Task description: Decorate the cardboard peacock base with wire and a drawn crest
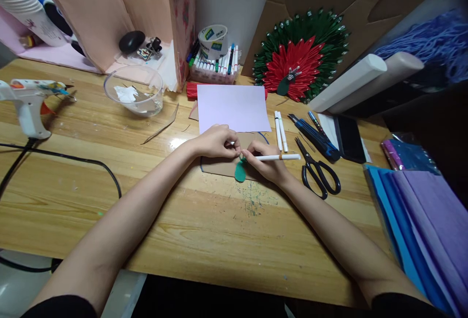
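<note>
My right hand (266,161) grips a white marker (270,158) with an orange band, its rear end pointing right. My left hand (219,141) is closed in a pinch, its fingertips meeting those of my right hand at the narrow top of a small green cutout (240,172). The cutout's rounded lower part hangs free, while fingers hide its upper end. A sliver of something white shows between my left fingers. Beneath both hands lies a piece of brown cardboard (217,165) with a blue-marked edge, partly covered by a pale lilac sheet (232,107).
Right of the hands lie two white markers (281,132), black scissors (318,172), a blue utility knife (314,138) and a phone (351,139). A glue gun (29,103) and plastic bowl (133,91) stand left. A red-and-green fan-shaped craft (303,57) leans behind.
</note>
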Available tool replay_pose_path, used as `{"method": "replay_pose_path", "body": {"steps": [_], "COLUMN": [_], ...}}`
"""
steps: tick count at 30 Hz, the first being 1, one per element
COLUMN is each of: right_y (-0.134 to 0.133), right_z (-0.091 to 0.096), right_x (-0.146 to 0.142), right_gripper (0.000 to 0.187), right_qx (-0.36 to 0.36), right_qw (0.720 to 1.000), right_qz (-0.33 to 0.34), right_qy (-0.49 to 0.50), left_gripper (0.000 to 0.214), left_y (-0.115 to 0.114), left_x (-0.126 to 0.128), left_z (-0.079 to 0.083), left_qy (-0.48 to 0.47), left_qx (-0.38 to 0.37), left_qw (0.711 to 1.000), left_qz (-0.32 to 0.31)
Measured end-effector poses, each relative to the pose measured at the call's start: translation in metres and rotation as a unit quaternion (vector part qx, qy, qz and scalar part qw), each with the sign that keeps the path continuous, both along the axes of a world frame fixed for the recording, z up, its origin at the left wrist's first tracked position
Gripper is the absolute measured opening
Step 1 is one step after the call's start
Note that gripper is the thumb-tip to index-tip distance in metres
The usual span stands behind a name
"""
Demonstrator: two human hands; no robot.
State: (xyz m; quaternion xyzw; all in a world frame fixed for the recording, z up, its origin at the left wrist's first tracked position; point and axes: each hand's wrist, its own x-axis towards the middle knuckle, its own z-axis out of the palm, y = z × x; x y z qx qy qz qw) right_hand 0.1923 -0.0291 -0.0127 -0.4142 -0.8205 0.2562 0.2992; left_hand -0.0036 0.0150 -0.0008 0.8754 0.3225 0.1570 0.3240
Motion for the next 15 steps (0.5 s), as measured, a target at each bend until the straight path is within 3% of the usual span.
{"method": "replay_pose_path", "body": {"steps": [15], "right_y": [0.0009], "right_z": [-0.0014], "right_x": [0.0003], "right_gripper": [0.027], "right_qx": [0.012], "right_qw": [1.000], "right_qz": [0.012], "right_qy": [0.001], "left_gripper": [0.017], "left_y": [0.0004], "left_x": [0.0000], "left_z": [-0.0004], "left_qy": [0.005], "left_qx": [-0.008], "left_qw": [1.000], "left_qz": [-0.004]}}
